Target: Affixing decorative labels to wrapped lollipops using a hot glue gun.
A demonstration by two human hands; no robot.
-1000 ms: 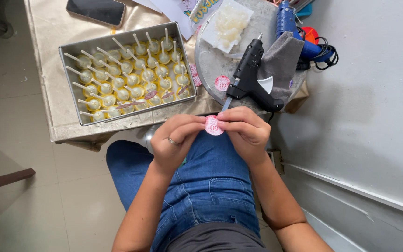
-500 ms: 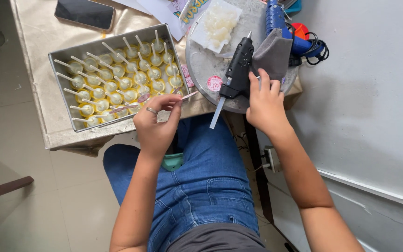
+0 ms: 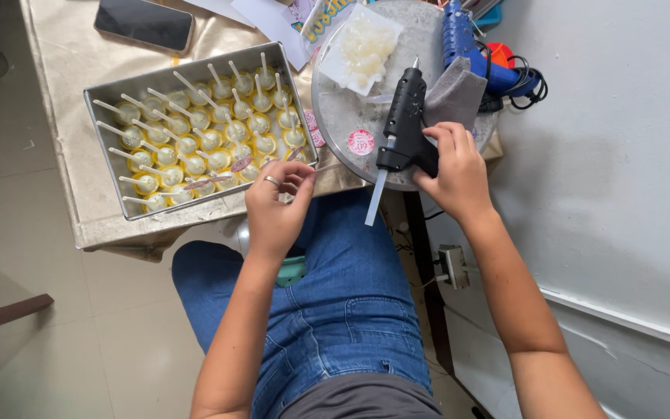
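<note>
Here the right hand (image 3: 455,172) closes around the handle of the black glue gun (image 3: 403,124) at upper centre on the round tray (image 3: 335,116), a light, rigid tool best held there, while the left hand (image 3: 274,208) pinches a thin, flimsy white stick (image 3: 321,167) beside the metal pan (image 3: 106,174).

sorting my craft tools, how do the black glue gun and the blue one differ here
The black glue gun lies in full view on the round tray with the right hand on its grip; the blue glue gun lies untouched at the tray's far edge, partly under a grey cloth. A glue stick juts from the black one's back; none shows on the blue one. Both point their nozzles away from the person.
</note>
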